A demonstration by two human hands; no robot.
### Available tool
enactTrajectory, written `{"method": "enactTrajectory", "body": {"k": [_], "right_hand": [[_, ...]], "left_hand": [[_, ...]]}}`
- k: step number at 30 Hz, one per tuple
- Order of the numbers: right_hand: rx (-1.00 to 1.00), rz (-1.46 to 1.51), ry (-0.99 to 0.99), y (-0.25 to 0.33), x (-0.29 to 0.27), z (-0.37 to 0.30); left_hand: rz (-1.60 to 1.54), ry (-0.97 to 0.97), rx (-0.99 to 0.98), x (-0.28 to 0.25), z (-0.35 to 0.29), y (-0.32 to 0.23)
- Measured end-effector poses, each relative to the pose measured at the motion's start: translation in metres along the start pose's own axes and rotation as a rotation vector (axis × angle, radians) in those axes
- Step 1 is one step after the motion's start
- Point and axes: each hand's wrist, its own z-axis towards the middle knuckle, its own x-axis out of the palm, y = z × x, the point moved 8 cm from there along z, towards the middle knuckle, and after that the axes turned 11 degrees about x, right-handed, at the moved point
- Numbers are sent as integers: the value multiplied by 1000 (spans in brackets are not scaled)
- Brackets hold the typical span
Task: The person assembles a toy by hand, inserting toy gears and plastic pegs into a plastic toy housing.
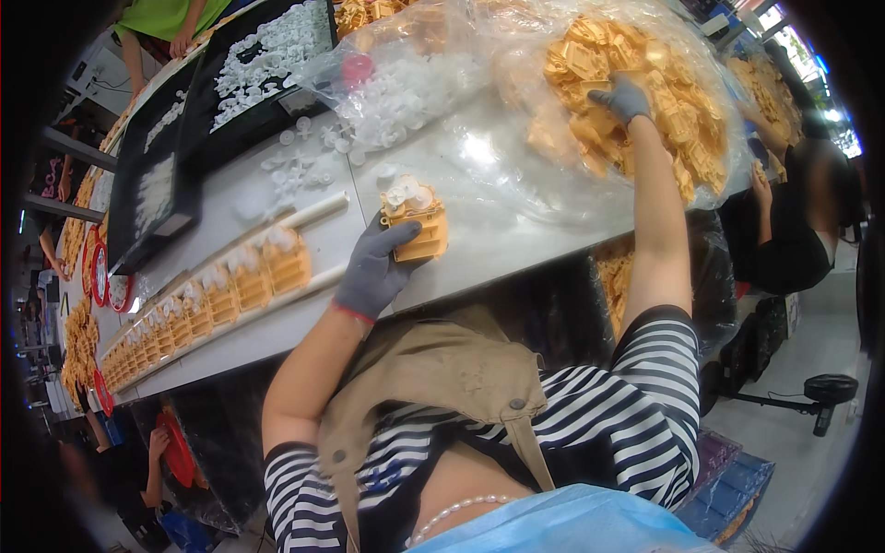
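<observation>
My left hand (380, 263), in a grey glove, is closed on an orange plastic housing (424, 238) and holds it above the table near its front edge. White plastic gears (407, 192) sit at the far end of this housing, and my thumb lies across its side. My right hand (629, 100), also gloved in grey, reaches into a heap of orange plastic housings (682, 115) at the far right. Its thumb stretches out to the left over the parts; the other fingers are partly hidden among them.
A row of orange housings with white parts (221, 300) runs along the left, beside a white rail (313, 210). Loose white pieces (396, 101) lie on clear plastic sheeting behind. Black trays (267, 101) hold more white parts. Other people work at both sides.
</observation>
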Motion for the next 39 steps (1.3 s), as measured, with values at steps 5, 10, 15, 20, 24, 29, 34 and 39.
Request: {"method": "enactTrajectory", "body": {"k": [5,10,15,20,24,29,34,39], "right_hand": [[-21,125,-101,-10,-33,-39],[-236,818,-84,73,-65,-186],[-781,544,-212,171,-44,-326],[-868,483,-156,202,-11,-345],[-943,356,-125,216,10,-347],[-961,283,12,225,25,-350],[-904,363,206,224,30,-346],[-420,831,231,187,21,-318]], "left_hand": [[-17,38,12,-7,-12,5],[-252,107,-33,-1,-14,12],[-140,122,3,-9,-14,15],[-232,81,-30,-19,-12,17],[-274,105,8,-20,-12,10],[-129,16,44,-29,-8,5],[-124,1,74,-37,-3,8],[-24,1,119,-31,-10,6]]}}
